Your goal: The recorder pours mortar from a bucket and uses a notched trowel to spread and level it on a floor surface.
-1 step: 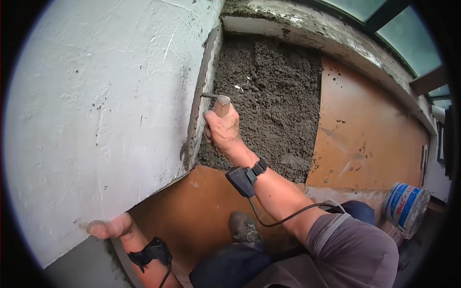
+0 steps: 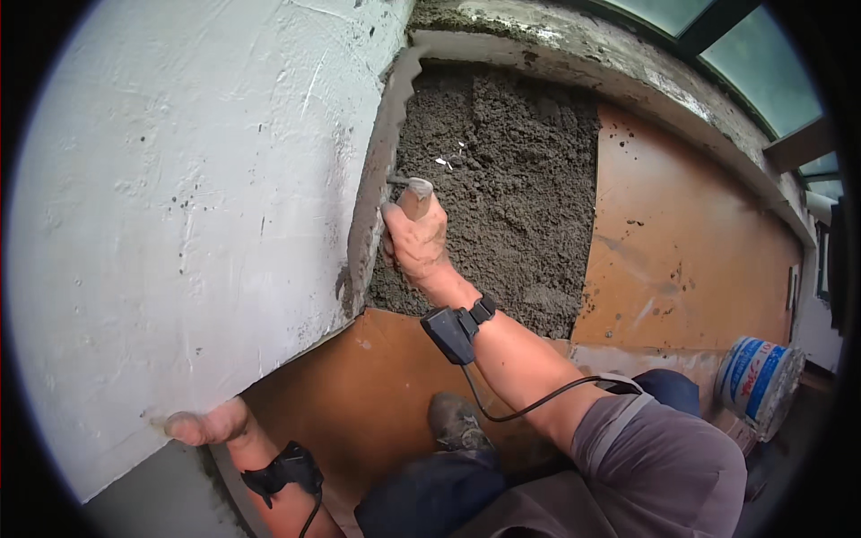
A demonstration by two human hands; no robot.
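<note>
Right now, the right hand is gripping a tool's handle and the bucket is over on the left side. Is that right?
Not quite: the bucket is over on the right side, not the left, as the head view shows. The right hand is gripping a tool's handle, just as you said.
</note>
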